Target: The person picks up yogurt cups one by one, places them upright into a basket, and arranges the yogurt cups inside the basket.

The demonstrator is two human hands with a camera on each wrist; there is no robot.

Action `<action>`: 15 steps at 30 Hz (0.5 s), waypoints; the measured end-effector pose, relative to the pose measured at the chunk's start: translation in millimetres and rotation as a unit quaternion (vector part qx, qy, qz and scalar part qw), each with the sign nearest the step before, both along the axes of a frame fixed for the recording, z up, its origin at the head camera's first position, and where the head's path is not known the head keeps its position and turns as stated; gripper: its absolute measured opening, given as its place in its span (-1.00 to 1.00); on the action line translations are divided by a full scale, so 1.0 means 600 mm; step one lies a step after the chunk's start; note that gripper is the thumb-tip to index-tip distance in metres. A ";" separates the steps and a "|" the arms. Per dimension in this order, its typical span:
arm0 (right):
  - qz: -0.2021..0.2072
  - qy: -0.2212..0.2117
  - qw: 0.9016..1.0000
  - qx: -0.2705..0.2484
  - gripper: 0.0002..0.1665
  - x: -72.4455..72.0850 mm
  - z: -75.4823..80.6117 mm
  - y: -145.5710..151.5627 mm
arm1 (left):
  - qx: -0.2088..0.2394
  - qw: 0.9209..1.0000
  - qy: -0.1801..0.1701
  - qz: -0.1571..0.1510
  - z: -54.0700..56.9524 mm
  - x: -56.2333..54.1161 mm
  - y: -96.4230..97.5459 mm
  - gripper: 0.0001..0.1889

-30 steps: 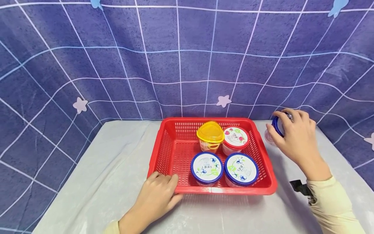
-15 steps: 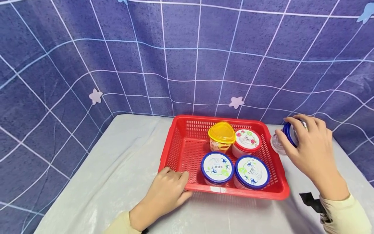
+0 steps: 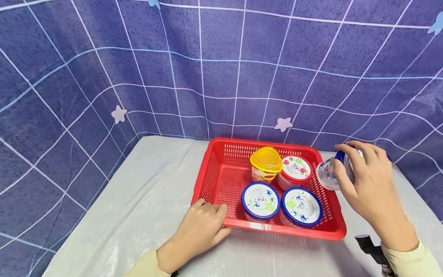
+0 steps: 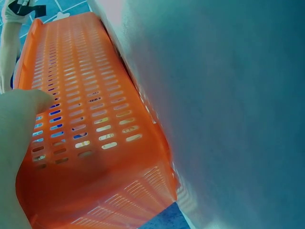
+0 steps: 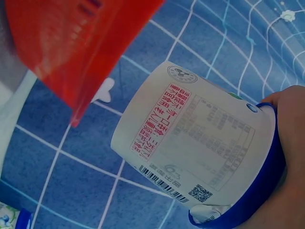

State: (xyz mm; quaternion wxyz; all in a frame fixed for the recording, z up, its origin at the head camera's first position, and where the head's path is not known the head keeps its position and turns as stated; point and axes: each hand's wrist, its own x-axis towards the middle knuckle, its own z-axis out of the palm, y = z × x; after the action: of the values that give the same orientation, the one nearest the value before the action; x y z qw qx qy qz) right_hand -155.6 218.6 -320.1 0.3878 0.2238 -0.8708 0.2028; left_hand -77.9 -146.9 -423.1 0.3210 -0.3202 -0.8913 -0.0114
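Observation:
My left hand (image 3: 197,227) grips the near left corner of a red perforated plastic basket (image 3: 230,184), thumb against its outer front wall (image 4: 71,76). My right hand (image 3: 373,184), beside the basket's right side, holds a blue-lidded pudding cup (image 3: 327,175) by its lid end. The cup tilts, base toward the basket; its printed label and barcode (image 5: 190,148) show in the right wrist view. Inside the basket stand a yellow-lidded cup (image 3: 266,161), a red-lidded cup (image 3: 296,168) and two blue-lidded cups, one left (image 3: 260,201) and one right (image 3: 302,207).
A grey-white sheet (image 3: 145,184) covers the table. Close behind the basket hangs a dark blue curtain (image 3: 180,77) with white grid lines and stars. A small blue edge (image 3: 389,157) peeks out behind my right hand. The cups fill the basket's right part.
The head view has turned, shifting the scene. My right hand has raised the blue-lidded cup and tipped it, so more of its side shows. My left hand keeps its grip on the basket.

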 end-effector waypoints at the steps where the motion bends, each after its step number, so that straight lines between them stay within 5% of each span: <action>1: 0.008 0.003 1.000 -0.003 -0.50 0.003 0.000 -0.001 | 0.001 1.000 -0.001 -0.001 -0.001 0.000 0.001 -0.53; 15: 0.083 0.012 0.995 0.049 -0.36 0.033 0.019 -0.030 | 0.000 1.000 -0.015 0.006 -0.005 -0.001 0.000 -0.51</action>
State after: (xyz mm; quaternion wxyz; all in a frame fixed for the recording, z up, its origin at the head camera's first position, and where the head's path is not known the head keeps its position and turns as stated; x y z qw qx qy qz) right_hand -135.7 200.3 -308.6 0.3691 0.3163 -0.8534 0.1882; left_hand -78.4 -146.9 -425.9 0.3073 -0.3145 -0.8980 -0.0139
